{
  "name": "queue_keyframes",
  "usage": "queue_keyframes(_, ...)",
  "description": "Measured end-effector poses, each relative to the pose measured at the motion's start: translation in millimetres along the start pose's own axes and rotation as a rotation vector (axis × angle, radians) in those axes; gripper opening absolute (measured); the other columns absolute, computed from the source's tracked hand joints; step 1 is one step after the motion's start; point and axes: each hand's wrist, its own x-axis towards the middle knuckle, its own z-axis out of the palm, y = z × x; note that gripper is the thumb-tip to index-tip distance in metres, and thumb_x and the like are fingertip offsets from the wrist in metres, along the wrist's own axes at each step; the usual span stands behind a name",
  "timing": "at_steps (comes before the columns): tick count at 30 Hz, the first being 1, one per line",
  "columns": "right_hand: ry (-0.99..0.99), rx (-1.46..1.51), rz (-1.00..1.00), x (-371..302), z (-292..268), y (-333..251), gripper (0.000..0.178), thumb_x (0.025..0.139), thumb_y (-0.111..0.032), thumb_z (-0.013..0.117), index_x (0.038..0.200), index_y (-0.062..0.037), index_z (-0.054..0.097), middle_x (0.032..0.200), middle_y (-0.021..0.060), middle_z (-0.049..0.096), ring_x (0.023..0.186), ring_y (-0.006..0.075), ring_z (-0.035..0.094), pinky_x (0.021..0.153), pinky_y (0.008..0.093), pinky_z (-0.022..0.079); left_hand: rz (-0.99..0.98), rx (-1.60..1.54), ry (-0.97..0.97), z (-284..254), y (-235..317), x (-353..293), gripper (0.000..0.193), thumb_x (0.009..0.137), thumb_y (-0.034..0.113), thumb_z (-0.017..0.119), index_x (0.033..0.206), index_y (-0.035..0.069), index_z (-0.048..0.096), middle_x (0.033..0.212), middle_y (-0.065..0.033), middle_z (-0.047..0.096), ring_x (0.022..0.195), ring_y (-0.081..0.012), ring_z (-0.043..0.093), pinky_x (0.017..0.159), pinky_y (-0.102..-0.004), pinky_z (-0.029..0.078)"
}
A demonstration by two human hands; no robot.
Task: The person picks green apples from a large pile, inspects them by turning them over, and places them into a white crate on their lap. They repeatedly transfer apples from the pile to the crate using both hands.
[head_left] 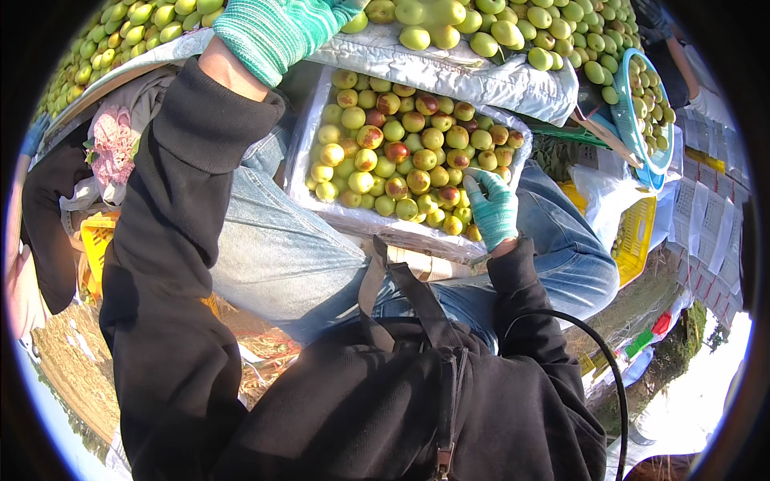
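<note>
A shallow box lined with clear plastic [377, 222] rests across my lap, full of jujubes [393, 152], green with red-brown patches. At its right side my right hand [495, 210], in a green knit glove, touches the top layer of fruit; thumb and fingers are apart and nothing shows between them. My left hand [277, 32], gloved in striped green, reaches up over the edge of a large heap of green jujubes [505, 32]. Its thumb sticks out to the right, while the other fingers are cut off by the top of the view.
A pale padded cloth [449, 72] borders the heap. To the right are a blue basket [624, 96] holding jujubes and a yellow crate [638, 232]. Other people's arms show at the far left and upper right. A black cable [593, 333] loops beside my right arm.
</note>
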Motion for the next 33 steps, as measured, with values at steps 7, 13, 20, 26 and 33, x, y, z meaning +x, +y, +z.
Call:
queue_keyframes(7,-0.200,-0.627,-0.867,46,77,-64,0.030,0.082,-0.012,0.058,0.111,-0.0165,0.063,0.090,0.0047,0.058,0.088,0.0250,0.056,0.074,0.0361,0.047,-0.072,-0.305,0.009,13,-13,-7,0.026,0.092,0.014,0.046,0.110,-0.002,0.055,0.102,-0.0126,0.062,0.096,-0.0226,0.058,0.085,-0.0332,0.049)
queue_keyframes(13,-0.366,-0.879,-1.090,61,103,-84,0.021,0.082,-0.014,0.056,0.101,-0.0076,0.063,0.088,0.0024,0.061,0.087,0.0212,0.058,0.066,0.0358,0.047,-0.021,0.058,0.190,7,-24,-20,0.017,0.085,0.011,0.056,0.098,0.002,0.063,0.092,-0.0105,0.066,0.087,-0.0256,0.060,0.074,-0.0356,0.049)
queue_keyframes(20,-0.185,-0.202,-0.604,42,63,-70,0.043,0.070,-0.028,0.078,0.105,-0.0084,0.063,0.090,0.0078,0.058,0.085,0.0264,0.056,0.075,0.0365,0.048,-0.015,0.064,0.335,-3,-35,-40,0.020,0.080,0.011,0.060,0.098,0.004,0.064,0.090,-0.0086,0.066,0.086,-0.0266,0.060,0.076,-0.0368,0.049)
queue_keyframes(26,-0.536,0.624,-0.064,45,70,-66,0.040,0.086,-0.013,0.068,0.121,-0.0010,0.052,0.113,0.0030,0.055,0.102,0.0088,0.053,0.087,0.0246,0.047,-0.258,-1.642,0.343,18,-44,-61,0.025,0.086,0.008,0.050,0.108,0.001,0.057,0.100,-0.0131,0.063,0.095,-0.0261,0.058,0.088,-0.0350,0.048)
queue_keyframes(33,-0.524,0.621,-0.125,42,70,-76,0.023,0.096,-0.026,0.054,0.107,-0.0058,0.050,0.090,-0.0020,0.049,0.081,0.0054,0.043,0.072,0.0211,0.041,-0.853,-2.210,0.435,13,-49,-67,0.034,0.097,0.016,0.042,0.123,-0.006,0.048,0.120,-0.0210,0.056,0.109,-0.0307,0.055,0.097,-0.0405,0.047)
